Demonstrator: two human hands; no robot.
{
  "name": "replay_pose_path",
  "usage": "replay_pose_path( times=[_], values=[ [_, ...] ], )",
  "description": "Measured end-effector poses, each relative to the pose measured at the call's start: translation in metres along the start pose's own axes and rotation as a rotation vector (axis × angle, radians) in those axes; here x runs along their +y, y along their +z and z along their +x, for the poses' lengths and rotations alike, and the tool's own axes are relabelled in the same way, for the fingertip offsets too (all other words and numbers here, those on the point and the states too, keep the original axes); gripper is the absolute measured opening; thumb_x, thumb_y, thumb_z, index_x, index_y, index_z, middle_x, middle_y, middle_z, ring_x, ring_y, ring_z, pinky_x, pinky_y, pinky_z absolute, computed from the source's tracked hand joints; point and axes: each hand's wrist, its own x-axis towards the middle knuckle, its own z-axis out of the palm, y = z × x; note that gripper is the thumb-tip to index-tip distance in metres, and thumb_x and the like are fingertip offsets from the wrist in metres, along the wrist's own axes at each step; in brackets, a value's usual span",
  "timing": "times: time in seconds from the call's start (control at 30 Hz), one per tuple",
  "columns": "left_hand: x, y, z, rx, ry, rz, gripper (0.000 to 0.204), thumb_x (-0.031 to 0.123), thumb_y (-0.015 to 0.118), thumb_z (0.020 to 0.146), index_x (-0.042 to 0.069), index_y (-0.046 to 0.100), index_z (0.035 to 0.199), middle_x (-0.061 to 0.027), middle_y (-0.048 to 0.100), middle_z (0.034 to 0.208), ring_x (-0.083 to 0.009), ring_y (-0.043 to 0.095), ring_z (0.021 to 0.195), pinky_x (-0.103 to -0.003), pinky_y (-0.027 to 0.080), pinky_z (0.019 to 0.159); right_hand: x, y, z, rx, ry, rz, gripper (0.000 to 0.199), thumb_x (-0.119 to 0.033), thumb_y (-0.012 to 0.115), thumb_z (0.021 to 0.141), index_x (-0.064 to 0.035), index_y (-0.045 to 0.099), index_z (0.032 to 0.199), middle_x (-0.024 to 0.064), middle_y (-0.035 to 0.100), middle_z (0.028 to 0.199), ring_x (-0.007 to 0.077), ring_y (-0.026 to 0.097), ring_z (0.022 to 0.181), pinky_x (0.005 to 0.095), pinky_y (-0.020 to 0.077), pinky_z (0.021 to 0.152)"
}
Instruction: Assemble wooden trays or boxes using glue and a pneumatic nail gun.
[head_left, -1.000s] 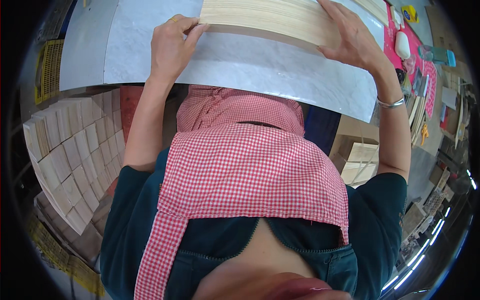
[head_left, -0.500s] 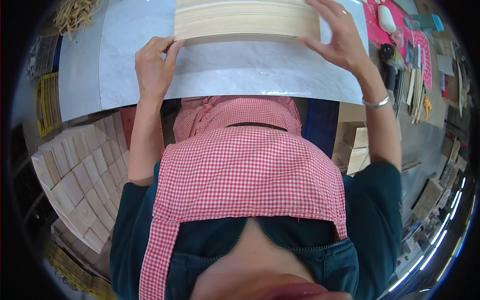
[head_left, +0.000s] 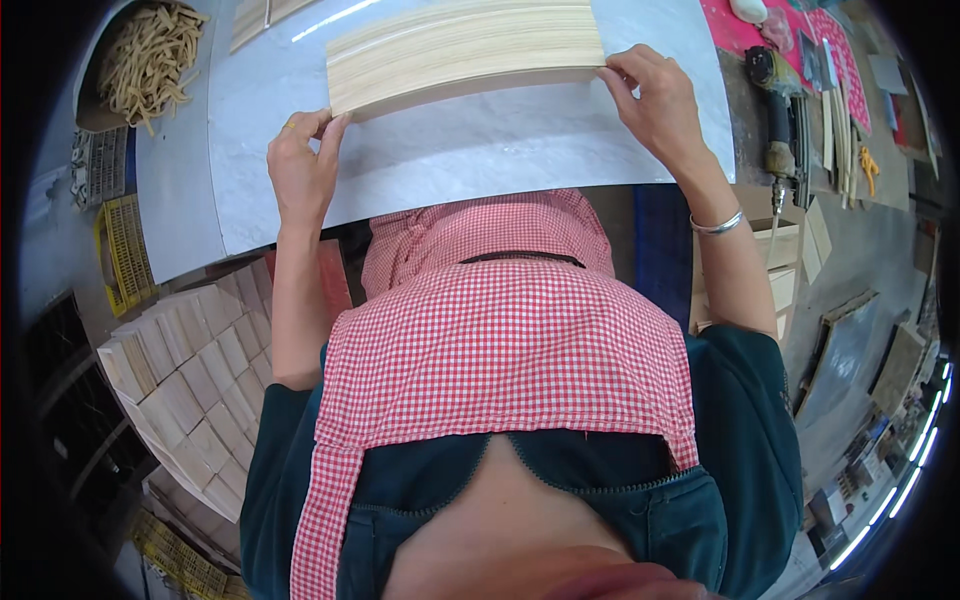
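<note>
A pale wooden board [head_left: 465,45] with straight grain lies across the white marble-patterned tabletop [head_left: 480,140], its right end farther from me than its left. My left hand [head_left: 303,170] pinches the near left corner between thumb and fingertips. At the near right corner my right hand [head_left: 655,105] has its thumb below and curled fingers above, closed on the edge. Between the two hands the board's near edge shows as a darker band. The top picture border cuts off its far part.
On the left sits a round container of thin tan strips [head_left: 150,60]. Below it are a yellow crate [head_left: 122,255] and stacked pale wood blocks [head_left: 195,370]. To the right lie a power tool [head_left: 778,130], narrow wood sticks [head_left: 840,125] and an orange item [head_left: 869,170]. Another wood piece [head_left: 265,20] lies far left.
My right hand has gone from spread fingers at the board's right end to a pinch on its near corner. The board now sits more slanted, and the view has shifted.
</note>
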Motion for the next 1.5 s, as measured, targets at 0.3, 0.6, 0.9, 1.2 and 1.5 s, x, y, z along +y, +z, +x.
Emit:
replay_pose_path(
  times=[0.3,0.6,0.9,1.2,1.5],
  values=[
    [-0.006,0.003,-0.002,0.034,0.113,-0.018,0.015,0.011,0.076,0.085,-0.002,0.073,0.092,-0.007,0.067,0.079,-0.0195,0.06,0.067,-0.031,0.048,0.069,0.009,0.0,0.0,0.014,-0.17,-0.018,0.003,-0.001,0.072,0.083,-0.0023,0.069,0.082,0.0037,0.062,0.076,0.0185,0.051,0.062,0.0297,0.0437,0.069],
    [0.007,-0.01,-0.025,-0.031,0.062,-0.012,0.014,0.013,0.076,0.086,0.001,0.072,0.091,-0.0056,0.066,0.08,-0.0198,0.059,0.069,-0.031,0.048,0.072,0.004,-0.017,-0.009,-0.061,-0.173,-0.022,0.004,0.001,0.072,0.083,-0.0023,0.069,0.084,0.0045,0.063,0.079,0.0192,0.051,0.064,0.029,0.0437,0.07],
    [0.079,-0.052,0.021,-0.555,-0.302,0.416,0.033,0.035,0.08,0.083,0.004,0.068,0.084,-0.0056,0.07,0.092,-0.021,0.064,0.079,-0.034,0.048,0.079,0.015,-0.029,-0.022,-0.005,0.084,0.099,0.016,-0.006,0.074,0.085,-0.0038,0.071,0.101,0.0049,0.067,0.089,0.0183,0.059,0.073,0.0315,0.0481,0.07],
    [0.142,0.058,0.067,-0.201,0.717,0.117,0.051,0.052,0.076,0.083,0.004,0.06,0.094,-0.0262,0.06,0.124,-0.0359,0.058,0.111,-0.046,0.044,0.098,0.093,-0.1,-0.063,0.208,0.489,-0.222,0.024,-0.012,0.075,0.086,-0.0023,0.072,0.108,0.0083,0.069,0.096,0.0196,0.064,0.077,0.0294,0.052,0.072],
    [0.139,0.089,0.075,-0.434,0.559,-0.108,0.049,0.041,0.082,0.075,0.006,0.055,0.094,-0.0281,0.046,0.143,-0.0423,0.039,0.133,-0.053,0.027,0.111,0.047,-0.052,-0.049,0.297,0.214,-0.187,0.022,-0.008,0.075,0.082,-0.0037,0.072,0.104,0.0082,0.069,0.096,0.0235,0.064,0.083,0.0317,0.052,0.076]
  ],
)
